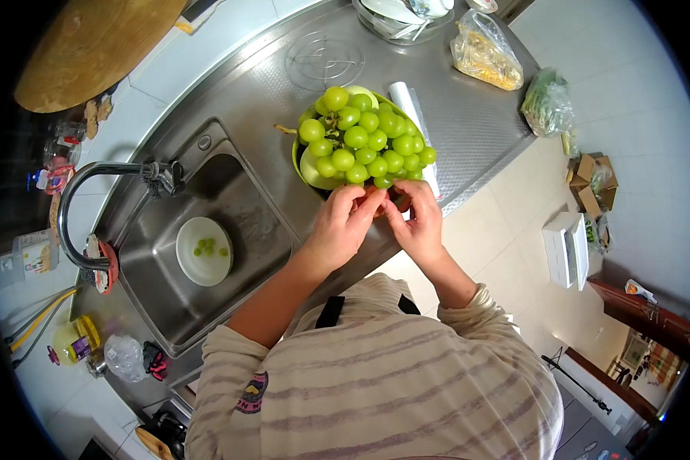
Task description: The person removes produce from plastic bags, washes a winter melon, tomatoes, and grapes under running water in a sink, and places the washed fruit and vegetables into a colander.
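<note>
A big bunch of green grapes point(369, 136) is heaped over a green bowl point(297, 159) on the steel counter, its brown stem poking out to the left. At the bowl's near edge, my left hand point(343, 222) and my right hand point(418, 221) meet with fingertips pinched together. Something reddish shows between and behind the fingers, too covered to name. The lowest grapes are just above my fingertips. Inside the sink, a white bowl point(204, 270) holds several small green grapes.
The sink point(149, 276) with a curved faucet point(73, 199) lies left of the grapes. Beyond them are a round wire rack point(324, 60) and a glass bowl of dishes point(406, 31). A white roll point(408, 103) lies right of the bowl; bagged food point(487, 54) sits at the far right.
</note>
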Available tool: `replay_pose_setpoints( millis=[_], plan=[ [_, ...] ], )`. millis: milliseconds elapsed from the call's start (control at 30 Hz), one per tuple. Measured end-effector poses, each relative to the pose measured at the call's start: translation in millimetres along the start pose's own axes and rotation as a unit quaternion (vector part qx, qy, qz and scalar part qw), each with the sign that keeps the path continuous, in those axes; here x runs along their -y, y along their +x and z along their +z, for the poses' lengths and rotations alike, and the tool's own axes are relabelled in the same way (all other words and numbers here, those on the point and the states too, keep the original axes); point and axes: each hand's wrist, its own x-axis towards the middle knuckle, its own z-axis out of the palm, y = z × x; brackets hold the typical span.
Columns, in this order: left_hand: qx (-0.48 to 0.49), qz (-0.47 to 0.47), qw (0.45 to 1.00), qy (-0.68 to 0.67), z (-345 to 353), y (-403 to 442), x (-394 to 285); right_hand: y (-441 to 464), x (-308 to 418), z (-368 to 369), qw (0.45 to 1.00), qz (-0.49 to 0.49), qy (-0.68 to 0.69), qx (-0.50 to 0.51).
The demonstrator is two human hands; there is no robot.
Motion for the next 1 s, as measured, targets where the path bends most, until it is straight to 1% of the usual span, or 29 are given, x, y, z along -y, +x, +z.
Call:
replay_pose_setpoints(
  millis=[67,100,133,167,200,233,300,333,367,400,433,467,500,533,567,633,667,700,767,833,900,933,967,1000],
  plan=[
    [-0.013,-0.066,0.996,-0.057,-4.9,-6.4,-1.0,4.7,-2.0,3.9,0.999,-0.033,-0.039,-0.011],
    [-0.012,-0.067,0.996,-0.057,-7.4,-13.3,-0.8,6.5,-2.5,3.6,0.999,-0.032,-0.039,-0.01],
    [-0.043,-0.288,0.918,-0.269,-9.4,-23.0,1.0,9.2,-2.6,2.4,0.996,-0.023,-0.081,0.004],
    [-0.071,-0.48,0.747,-0.454,-11.3,-30.9,3.6,11.7,-2.4,1.3,0.992,-0.014,-0.123,0.018],
    [-0.149,-0.508,0.618,-0.582,-13.7,-35.9,6.7,13.2,-1.3,2.1,0.993,-0.002,-0.121,0.008],
    [-0.15,-0.508,0.617,-0.581,-13.0,-41.7,11.4,13.6,-1.6,1.0,0.993,-0.002,-0.121,0.009],
    [-0.138,-0.497,0.639,-0.571,-10.9,-60.8,22.9,13.6,-2.2,-1.7,0.968,-0.007,-0.232,0.094],
    [-0.103,-0.422,0.759,-0.485,-4.7,-66.4,27.2,12.1,-3.8,-3.9,0.964,-0.008,-0.238,0.117],
    [-0.121,-0.325,0.867,-0.359,-2.2,-52.3,14.1,10.7,-9.8,-6.7,0.975,-0.032,-0.193,0.104],
    [-0.101,-0.268,0.937,-0.2,-8.2,-46.8,10.6,8.5,-7.5,-4.7,0.985,0.02,-0.14,0.099],
    [-0.107,-0.215,0.962,-0.127,-12.9,-35.9,3.8,9.6,-2.1,-6.5,0.988,-0.003,-0.134,0.079],
    [-0.115,-0.155,0.968,-0.159,-8.8,-32.3,6.7,8.6,-5.7,-5.9,0.992,-0.023,-0.108,0.06],
    [-0.086,-0.107,0.981,-0.135,-8.1,-34.6,15.2,8.9,5.4,-5.2,0.993,-0.002,-0.096,0.068],
    [-0.039,-0.055,0.998,-0.009,-13.5,-34.5,17.8,8.9,10.5,-5.9,0.992,-0.009,-0.097,0.076],
    [-0.024,-0.046,0.999,0.016,-9.5,-41.2,25.0,8.8,13.5,-5.6,0.991,-0.015,-0.102,0.081],
    [-0.036,-0.068,0.995,0.065,-12.8,-49.2,23.8,6.8,19.3,-4.8,0.991,-0.017,-0.102,0.087],
    [-0.038,-0.071,0.995,0.065,-12.8,-51.1,27.3,6.2,20.4,-3.6,0.991,-0.01,-0.103,0.089],
    [-0.024,-0.059,0.997,0.042,-11.3,-53.6,31.4,6.2,20.3,-1.3,0.99,-0.01,-0.105,0.092],
    [-0.012,-0.045,0.999,0.014,-12.8,-62.3,33.6,5.4,24.2,4.2,0.992,-0.046,-0.087,0.073],
    [-0.02,0.017,1.0,0.01,-3.4,-58.8,35.4,1.6,19.1,3.3,0.99,-0.056,-0.107,0.079],
    [0.005,-0.069,0.998,0.011,6.5,-64.7,43.0,2.7,22.7,7.7,0.989,-0.081,-0.096,0.082],
    [-0.013,-0.031,0.997,0.065,-9.8,-54.0,40.0,-0.9,22.6,13.2,0.991,-0.063,-0.086,0.084],
    [-0.031,-0.083,0.994,0.057,-11.1,-54.3,45.1,0.6,25.1,16.6,0.991,-0.055,-0.088,0.087],
    [-0.053,-0.109,0.991,0.048,-22.0,-44.6,42.4,2.5,24.3,24.0,0.99,-0.076,-0.098,0.065]
  ],
)
